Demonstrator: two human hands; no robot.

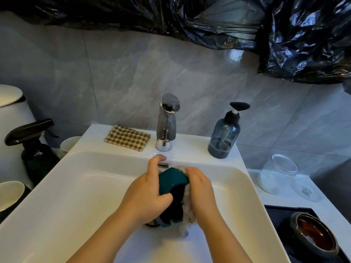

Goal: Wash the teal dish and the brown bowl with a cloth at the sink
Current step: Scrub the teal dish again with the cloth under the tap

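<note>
Over the sink basin, both hands meet at centre, just below the tap.

Left hand: grips the dish by its left edge. Thumb lies across the near face and the fingers wrap behind, with one finger raised straighter toward the tap base.

Dish: teal, held on edge and tilted above the basin floor, its dark hollow facing right.

Right hand: fingers curled over the cloth, holding it against the right side of the dish. Cloth is pale, fuzzy and bunched, wrapping the dish rim from top to bottom, with its lower end hanging near the basin floor.

Bowl: brown glaze inside with a dark outer rim. It sits on a black mat on the counter, right of the sink and well apart from the hands.

On the sink ledge:
- checked rag, folded, left of the tap
- soap bottle, smoky blue with a black pump, right of the tap, liquid low in it

Right counter: clear jar with white contents, and its clear lid lying flat beside it.

Left of the sink: dark spray bottle, with a white cup between it and the sink.

Above, black plastic sheeting hangs across the grey tiled wall.
</note>
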